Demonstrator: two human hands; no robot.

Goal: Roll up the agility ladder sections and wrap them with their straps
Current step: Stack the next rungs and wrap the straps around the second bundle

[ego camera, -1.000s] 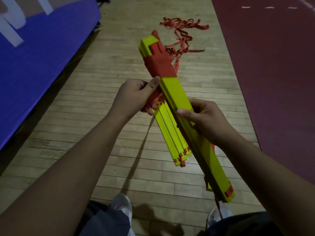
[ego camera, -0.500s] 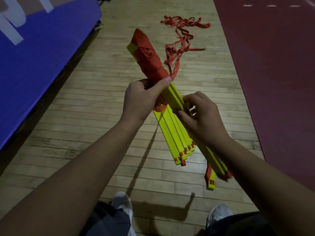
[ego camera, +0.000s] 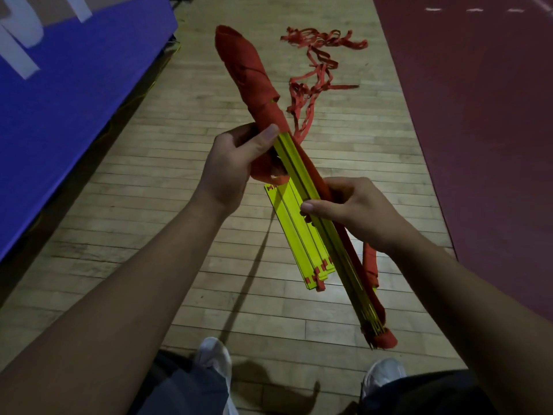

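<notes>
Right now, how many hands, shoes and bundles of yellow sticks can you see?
Hands: 2, left hand and right hand
Shoes: 2, white, left shoe and right shoe
Bundles of yellow sticks: 2, held bundle and smaller bundle
Total: 6

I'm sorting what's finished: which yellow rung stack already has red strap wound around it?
The long stack gripped by both hands; red strap covers its far end. The shorter stack beneath shows bare yellow.

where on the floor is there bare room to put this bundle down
Bare wood floor lies to the left, between the blue mat and the left hand. Ahead on the right it is crowded: loose red straps sprawl beside the dark red floor. Near the shoes, little room.
</notes>
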